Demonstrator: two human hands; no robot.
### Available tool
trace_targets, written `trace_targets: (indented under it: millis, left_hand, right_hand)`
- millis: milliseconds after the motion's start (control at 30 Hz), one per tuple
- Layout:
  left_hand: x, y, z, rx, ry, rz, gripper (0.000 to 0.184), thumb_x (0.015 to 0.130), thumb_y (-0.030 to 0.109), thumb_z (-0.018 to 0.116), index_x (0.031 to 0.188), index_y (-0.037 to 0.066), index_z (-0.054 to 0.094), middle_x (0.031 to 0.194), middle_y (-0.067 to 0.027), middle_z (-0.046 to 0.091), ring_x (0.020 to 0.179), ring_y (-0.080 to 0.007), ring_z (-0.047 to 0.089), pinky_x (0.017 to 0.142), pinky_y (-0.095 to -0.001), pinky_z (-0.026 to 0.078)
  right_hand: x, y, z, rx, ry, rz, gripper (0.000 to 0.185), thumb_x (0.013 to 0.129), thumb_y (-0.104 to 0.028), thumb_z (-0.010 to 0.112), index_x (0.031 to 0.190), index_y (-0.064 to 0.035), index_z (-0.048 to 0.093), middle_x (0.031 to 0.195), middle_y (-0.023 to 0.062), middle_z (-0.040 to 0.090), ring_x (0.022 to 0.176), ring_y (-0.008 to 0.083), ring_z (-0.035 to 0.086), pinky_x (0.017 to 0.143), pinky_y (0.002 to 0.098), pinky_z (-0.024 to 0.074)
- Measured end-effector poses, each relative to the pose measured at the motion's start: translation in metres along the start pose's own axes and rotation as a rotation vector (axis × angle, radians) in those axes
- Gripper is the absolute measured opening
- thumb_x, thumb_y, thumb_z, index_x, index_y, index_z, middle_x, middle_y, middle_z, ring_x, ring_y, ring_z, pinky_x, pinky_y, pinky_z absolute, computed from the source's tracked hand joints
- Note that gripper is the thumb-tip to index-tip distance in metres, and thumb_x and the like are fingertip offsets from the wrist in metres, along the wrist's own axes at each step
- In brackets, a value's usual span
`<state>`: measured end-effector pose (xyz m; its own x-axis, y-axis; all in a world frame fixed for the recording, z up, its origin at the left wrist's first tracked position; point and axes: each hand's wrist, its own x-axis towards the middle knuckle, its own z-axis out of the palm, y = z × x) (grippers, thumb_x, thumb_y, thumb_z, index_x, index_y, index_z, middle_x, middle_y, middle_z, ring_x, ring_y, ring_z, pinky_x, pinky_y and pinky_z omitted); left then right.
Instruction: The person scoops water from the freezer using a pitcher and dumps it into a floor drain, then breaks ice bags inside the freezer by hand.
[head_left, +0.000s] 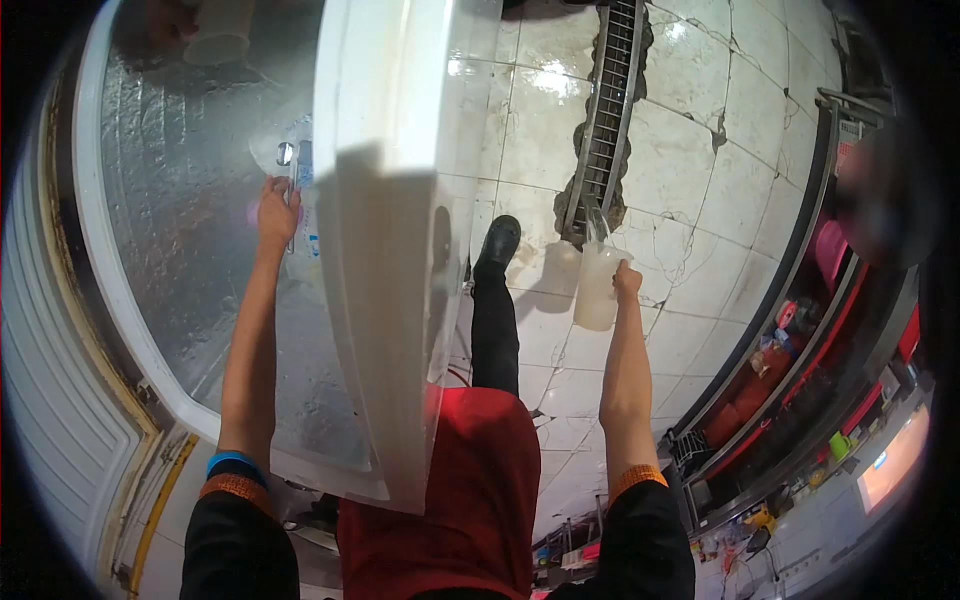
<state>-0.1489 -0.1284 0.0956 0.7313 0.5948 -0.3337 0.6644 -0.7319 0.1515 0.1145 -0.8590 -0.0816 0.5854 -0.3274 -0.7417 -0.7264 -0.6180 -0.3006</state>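
Note:
My left hand [278, 213] reaches into a large white-rimmed chest [92, 200] with a frosty, misty interior. Its fingers are closed round the handle of a metal utensil [292, 225], beside a clear bag with blue print [306, 250]. On the other side of the raised white lid [385, 90], my right hand [627, 281] grips the handle of a translucent plastic pitcher [597, 295]. The pitcher is tilted over the tiled floor, its mouth toward the end of the drain grate, and clear liquid [597, 222] shows at its mouth.
A long metal drain grate [606, 110] runs through the cracked white tiles [680, 130]. My shoe [501, 240] stands on the floor between lid and drain. Shelving with red and pink items [745, 395] lines the right side. A blurred dark round shape [885, 195] is at upper right.

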Motion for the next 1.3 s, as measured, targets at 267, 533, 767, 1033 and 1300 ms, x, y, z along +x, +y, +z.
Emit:
trace_targets:
  millis: [267, 533, 767, 1033, 1300]
  left_hand:
    - [-0.009, 0.031, -0.014, -0.059, 0.151, -0.021, 0.029, 0.087, 0.015, 0.066, 0.110, -0.003, 0.066, 0.122, -0.0225, 0.061, 0.126, -0.0430, 0.050, 0.104, -0.0460, 0.043]
    - [-0.014, 0.024, 0.010, -0.014, 0.470, 0.249, 0.035, 0.085, 0.013, 0.070, 0.115, -0.003, 0.062, 0.116, -0.0219, 0.060, 0.121, -0.0420, 0.053, 0.102, -0.0454, 0.045]
    - [-0.009, 0.051, -0.024, -0.094, 0.232, -0.053, 0.030, 0.089, 0.015, 0.066, 0.116, 0.002, 0.066, 0.128, -0.0155, 0.058, 0.130, -0.0377, 0.047, 0.105, -0.0454, 0.041]
    - [0.054, 0.032, -0.065, -0.130, 0.374, -0.126, 0.029, 0.092, 0.015, 0.058, 0.116, 0.001, 0.063, 0.123, -0.0136, 0.060, 0.118, -0.0299, 0.051, 0.098, -0.0430, 0.041]
    - [0.131, 0.002, -0.032, 0.456, 0.140, -0.105, 0.032, 0.090, 0.017, 0.056, 0.119, 0.008, 0.064, 0.120, -0.0077, 0.061, 0.118, -0.0237, 0.050, 0.088, -0.0335, 0.042]
  right_hand:
    - [0.027, -0.022, -0.004, -0.041, -0.001, 0.044, 0.036, 0.091, -0.031, 0.055, 0.073, 0.0001, 0.060, 0.061, 0.0104, 0.059, 0.050, 0.0220, 0.057, 0.045, 0.0374, 0.0443]
    - [-0.013, -0.037, -0.015, 0.163, 0.006, 0.169, 0.026, 0.090, -0.028, 0.051, 0.076, -0.0062, 0.053, 0.062, 0.0065, 0.049, 0.048, 0.0195, 0.046, 0.042, 0.0357, 0.0377]
    - [-0.150, -0.041, -0.016, 0.670, -0.076, 0.057, 0.023, 0.096, -0.022, 0.047, 0.079, -0.0079, 0.051, 0.070, 0.0042, 0.053, 0.062, 0.0161, 0.053, 0.056, 0.0283, 0.0449]
    - [-0.293, -0.011, -0.055, 0.767, -0.111, 0.017, 0.026, 0.107, -0.029, 0.037, 0.098, -0.0095, 0.052, 0.080, -0.0034, 0.043, 0.072, 0.0117, 0.043, 0.076, 0.0286, 0.0434]
    - [-0.413, -0.019, -0.157, 0.759, -0.842, -0.175, 0.029, 0.102, -0.025, 0.045, 0.116, -0.0038, 0.059, 0.094, 0.0043, 0.063, 0.089, 0.0190, 0.062, 0.093, 0.0369, 0.0470]
